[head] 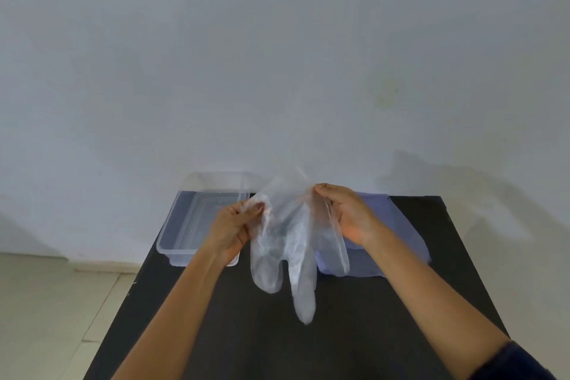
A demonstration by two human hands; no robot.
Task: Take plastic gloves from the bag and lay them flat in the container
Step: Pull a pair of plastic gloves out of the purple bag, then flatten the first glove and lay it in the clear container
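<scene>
The black table [277, 348] juts out from a pale wall [277, 71], its left edge dropping to the tiled floor [46, 302] and its near half bare, leaving open room below the hands. At the far left of the table, against the wall, sits the clear container [182, 225], overhanging the left edge a little; whether anything lies in it cannot be told. The left hand [234, 225] is above the container's right end, fingers closed in a pinch on the left side of a clear plastic glove [290, 241]. The glove hangs in the air between both hands, cuff up, its fingers drooping toward the table without clearly touching it. The right hand [348, 213] grips the glove's right upper edge, thumb and fingers closed on the film. Behind and under that hand, at the table's far right, lies the bluish plastic bag [394, 244], partly hidden by glove and wrist.
</scene>
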